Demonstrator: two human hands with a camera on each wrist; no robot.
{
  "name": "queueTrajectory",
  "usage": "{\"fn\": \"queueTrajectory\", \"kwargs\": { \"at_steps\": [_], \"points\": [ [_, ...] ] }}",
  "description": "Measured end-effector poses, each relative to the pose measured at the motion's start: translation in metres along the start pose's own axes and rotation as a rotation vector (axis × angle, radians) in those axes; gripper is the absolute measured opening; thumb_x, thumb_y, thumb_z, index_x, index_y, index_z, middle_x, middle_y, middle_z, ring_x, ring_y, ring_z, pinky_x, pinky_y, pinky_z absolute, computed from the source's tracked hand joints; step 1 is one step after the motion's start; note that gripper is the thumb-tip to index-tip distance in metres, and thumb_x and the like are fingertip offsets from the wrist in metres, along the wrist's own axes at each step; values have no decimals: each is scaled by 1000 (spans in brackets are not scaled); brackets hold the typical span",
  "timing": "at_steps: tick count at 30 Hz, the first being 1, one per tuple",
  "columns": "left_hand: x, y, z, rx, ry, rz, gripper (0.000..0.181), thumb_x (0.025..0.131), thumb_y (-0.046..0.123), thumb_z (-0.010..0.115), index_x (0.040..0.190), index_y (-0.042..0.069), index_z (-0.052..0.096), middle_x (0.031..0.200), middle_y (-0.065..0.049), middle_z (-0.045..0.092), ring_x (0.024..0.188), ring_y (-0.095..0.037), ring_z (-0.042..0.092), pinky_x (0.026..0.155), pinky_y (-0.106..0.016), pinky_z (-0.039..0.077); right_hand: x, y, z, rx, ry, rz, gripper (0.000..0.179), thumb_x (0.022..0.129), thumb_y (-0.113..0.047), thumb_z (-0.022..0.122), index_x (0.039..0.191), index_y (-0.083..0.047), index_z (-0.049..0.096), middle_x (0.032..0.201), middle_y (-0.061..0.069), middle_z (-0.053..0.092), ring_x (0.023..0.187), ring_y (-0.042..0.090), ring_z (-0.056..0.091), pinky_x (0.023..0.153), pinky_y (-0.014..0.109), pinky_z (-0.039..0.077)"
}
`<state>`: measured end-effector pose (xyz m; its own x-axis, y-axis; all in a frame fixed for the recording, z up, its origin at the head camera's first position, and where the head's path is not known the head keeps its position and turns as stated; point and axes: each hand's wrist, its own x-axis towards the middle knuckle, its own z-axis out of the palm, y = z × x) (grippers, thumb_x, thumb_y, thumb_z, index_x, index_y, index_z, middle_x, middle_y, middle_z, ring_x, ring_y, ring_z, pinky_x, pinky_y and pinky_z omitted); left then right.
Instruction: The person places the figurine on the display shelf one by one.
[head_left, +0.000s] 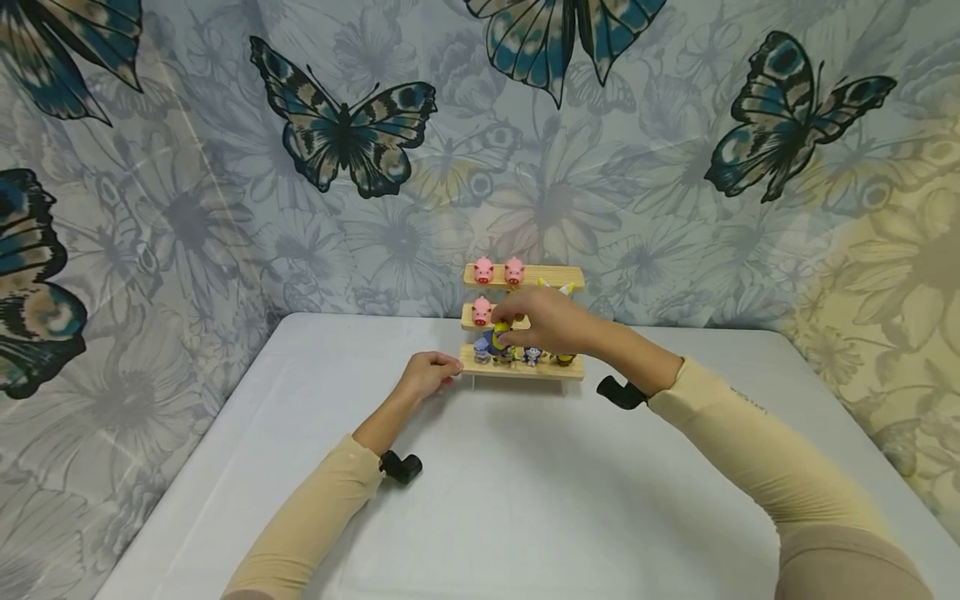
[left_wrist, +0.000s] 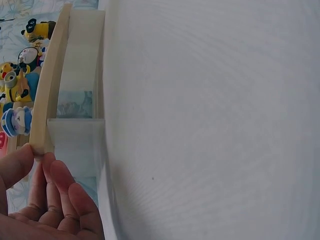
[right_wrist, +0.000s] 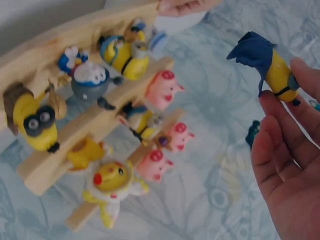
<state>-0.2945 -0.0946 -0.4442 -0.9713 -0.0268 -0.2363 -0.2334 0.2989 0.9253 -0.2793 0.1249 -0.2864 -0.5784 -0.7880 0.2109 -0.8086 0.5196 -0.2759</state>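
My right hand (head_left: 551, 321) pinches a yellow minion figurine (right_wrist: 280, 72) with blue clothing, held up in front of the tiered wooden display shelf (head_left: 521, 372). In the right wrist view, thumb and fingers hold its yellow head end. My left hand (head_left: 424, 375) grips the left end of the shelf's lowest board (left_wrist: 44, 100) between thumb and fingers. Pink pig figurines (head_left: 482, 311) sit at the left of the upper two tiers. On the shelf, the right wrist view also shows a goggled minion (right_wrist: 32, 120) and a white-and-yellow figurine (right_wrist: 112, 182).
The shelf stands on clear supports (left_wrist: 77, 140) near the back of a white table (head_left: 525, 500). Behind it hangs a butterfly-patterned cloth (head_left: 450, 217). Black wrist cameras (head_left: 401, 468) stick out from both sleeves.
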Motion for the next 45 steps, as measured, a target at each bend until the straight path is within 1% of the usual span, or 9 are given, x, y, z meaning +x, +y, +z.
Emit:
{"fn": "queueTrajectory", "kwargs": {
  "at_steps": [5, 12, 16, 20, 25, 29, 35, 40, 45],
  "points": [
    [0, 0, -1, 1, -10, 2, 17, 94, 18, 64, 101, 3, 70, 98, -9, 71, 74, -12, 59, 63, -26, 47, 4, 6, -13, -35, 39, 11, 22, 86, -15, 74, 105, -4, 72, 94, 7, 71, 86, 23, 64, 77, 39, 52],
    [-1, 0, -2, -5, -18, 5, 17, 94, 17, 64, 102, 4, 70, 96, -7, 72, 73, -11, 58, 62, -24, 46, 7, 19, -32, -43, 25, 110, 24, 89, -15, 71, 110, -3, 70, 100, 9, 72, 88, 23, 61, 79, 40, 50],
    [-1, 1, -1, -10, -26, 6, 17, 93, 16, 65, 101, 3, 70, 92, -5, 70, 74, -12, 58, 63, -24, 47, 7, 32, -39, -44, 54, 138, 26, 90, -12, 69, 113, -1, 69, 103, 13, 70, 92, 26, 61, 81, 43, 49],
    [0, 2, -1, -9, -35, 3, 16, 92, 16, 66, 101, 3, 70, 90, -4, 69, 76, -14, 60, 65, -25, 48, 7, 45, -44, -54, 102, 198, 28, 90, -11, 69, 115, 1, 68, 104, 16, 69, 94, 29, 61, 82, 44, 50],
    [0, 2, -1, -5, -28, -10, 18, 93, 19, 66, 103, 4, 69, 92, -4, 70, 81, -16, 61, 67, -26, 48, 10, 59, -49, -55, 117, 300, 33, 91, -13, 68, 120, 2, 65, 107, 19, 68, 99, 32, 60, 87, 46, 48],
    [0, 1, -1, -2, -20, -18, 19, 93, 20, 66, 104, 5, 69, 95, -6, 71, 81, -16, 61, 67, -26, 48, 13, 71, -51, -60, 123, 356, 34, 92, -15, 66, 121, 3, 63, 109, 21, 65, 101, 34, 58, 89, 48, 46],
    [2, 2, 1, -5, -46, -22, 21, 93, 22, 67, 106, 6, 69, 95, -5, 70, 80, -13, 61, 67, -25, 48, 16, 90, -51, -92, 132, 422, 33, 93, -13, 65, 121, 5, 63, 111, 23, 64, 103, 35, 57, 90, 49, 46],
    [4, 3, -2, -21, -35, -31, 20, 92, 21, 68, 105, 6, 69, 93, -4, 70, 80, -14, 60, 67, -25, 48, 23, 102, -46, -142, 114, 418, 33, 93, -12, 65, 120, 6, 63, 110, 24, 66, 102, 37, 60, 91, 50, 47],
    [4, 0, -5, -23, -41, -33, 17, 91, 19, 68, 103, 7, 69, 94, -4, 70, 79, -13, 60, 67, -25, 47, 29, 109, -34, -166, 100, 421, 33, 92, -12, 65, 119, 6, 63, 109, 24, 67, 101, 37, 61, 90, 50, 48]
  ]
}}
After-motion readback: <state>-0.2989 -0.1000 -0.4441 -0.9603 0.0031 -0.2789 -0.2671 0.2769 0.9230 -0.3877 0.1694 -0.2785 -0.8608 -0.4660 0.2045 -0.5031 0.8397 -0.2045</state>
